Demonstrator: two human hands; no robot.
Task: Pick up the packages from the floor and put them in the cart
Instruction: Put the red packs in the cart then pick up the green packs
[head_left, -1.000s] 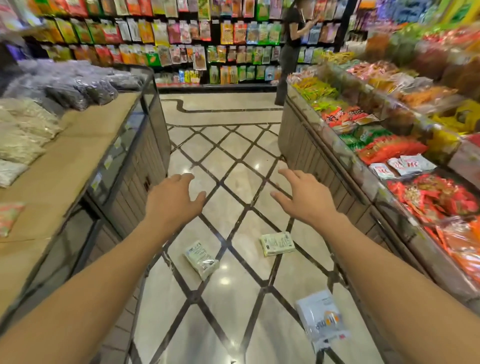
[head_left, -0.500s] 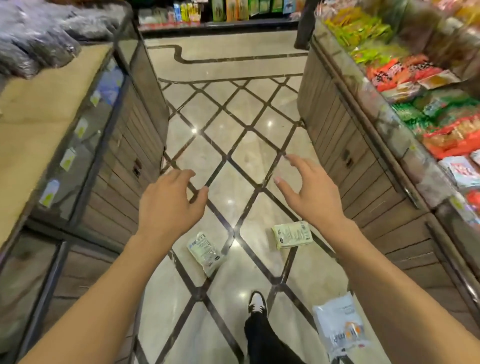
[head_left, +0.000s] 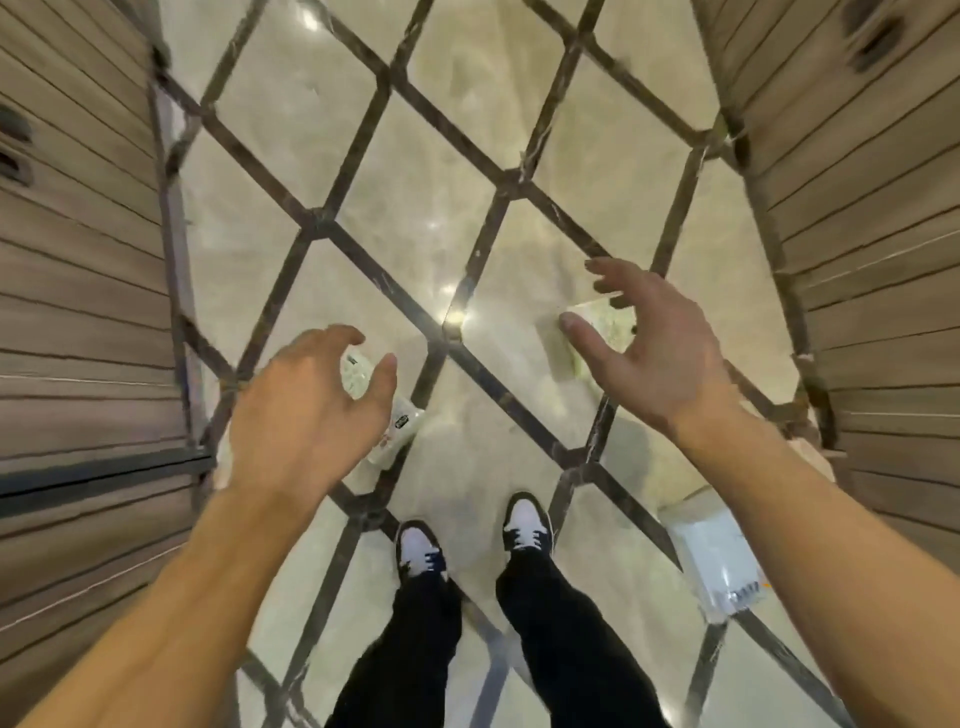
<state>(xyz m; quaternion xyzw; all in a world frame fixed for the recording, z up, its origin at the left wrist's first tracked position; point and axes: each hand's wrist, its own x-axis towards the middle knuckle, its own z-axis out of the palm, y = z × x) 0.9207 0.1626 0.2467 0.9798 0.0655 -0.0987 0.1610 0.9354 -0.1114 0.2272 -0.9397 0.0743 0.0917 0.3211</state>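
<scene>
- Plastic-wrapped and flat, the three packages on the tiled floor (head_left: 431, 171) look light and soft to us; we judge the film slippery on polished stone, so pinching an edge should serve better than pressing down flat.
- Our left hand (head_left: 306, 410) hovers, fingers spread and empty, over the left package (head_left: 397, 426), which lies just ahead of our left shoe (head_left: 418, 545).
- Our right hand (head_left: 654, 348) hangs open, fingers curled apart, above the pale green package (head_left: 597, 322) farther off.
- A white package (head_left: 719, 566) lies near right, beside the wooden cabinet (head_left: 883, 260).
- No cart is in view.
</scene>
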